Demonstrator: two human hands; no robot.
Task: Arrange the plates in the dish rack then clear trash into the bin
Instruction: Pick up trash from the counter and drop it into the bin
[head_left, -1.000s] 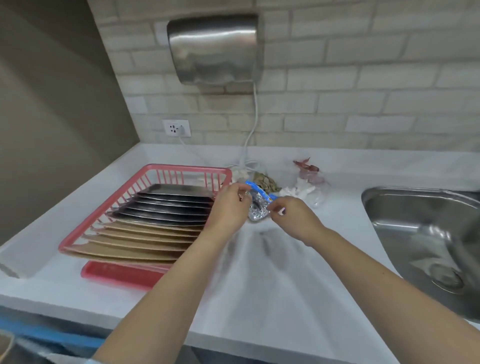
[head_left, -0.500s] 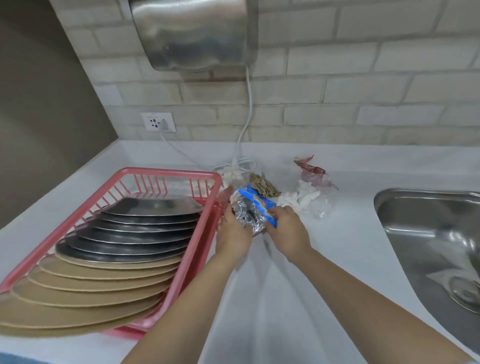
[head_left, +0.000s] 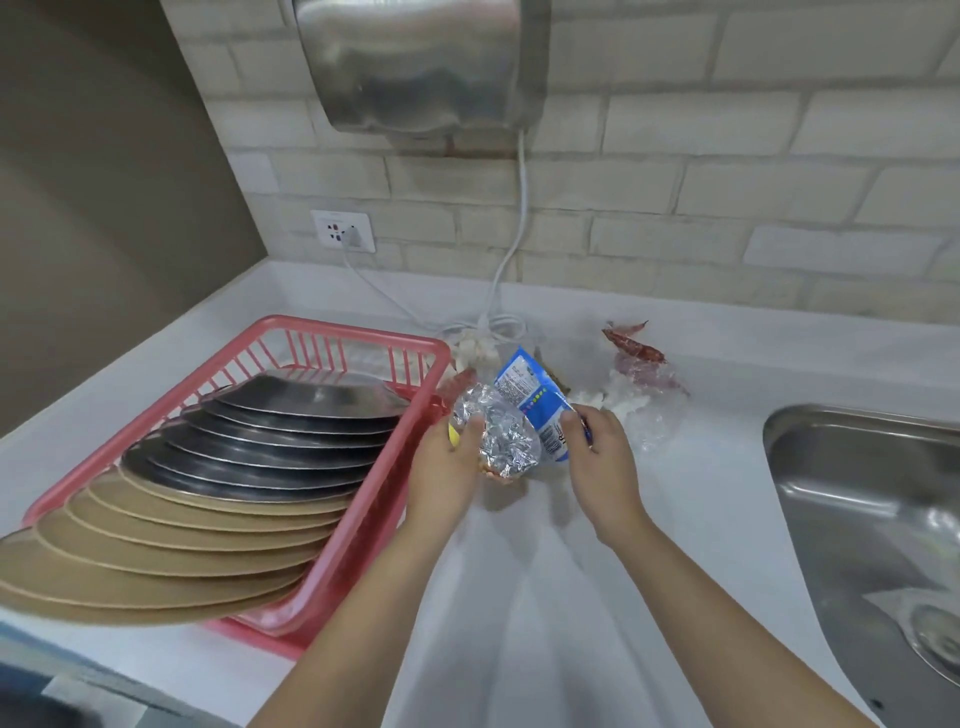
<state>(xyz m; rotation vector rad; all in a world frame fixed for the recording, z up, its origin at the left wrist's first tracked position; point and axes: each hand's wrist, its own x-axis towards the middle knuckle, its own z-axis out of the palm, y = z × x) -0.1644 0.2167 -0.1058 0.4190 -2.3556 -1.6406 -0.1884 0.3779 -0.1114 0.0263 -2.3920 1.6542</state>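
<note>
**Gathering the wrappers off the table**

Nearest us, our left hand (head_left: 447, 462) curls round a crumpled ball of silver foil (head_left: 501, 436), and our right hand (head_left: 597, 457) pinches the lower end of a glossy blue and white plastic sachet (head_left: 530, 400). Both are lifted just above the smooth white table (head_left: 519, 597). To do this step well, we judge it best to press the two pieces into one bundle: foil holds its crush, but slick film springs open and slides.

To the left, the pink plastic slatted dish rack (head_left: 332, 545) holds the plates: flat tan discs (head_left: 156, 551) in front, shiny metal ones (head_left: 280, 441) behind, overlapping at a slant.

Farther back lie white crumpled tissue (head_left: 623, 402), clear crinkled film and dry red scraps (head_left: 634, 345). No bin is in view.
</note>
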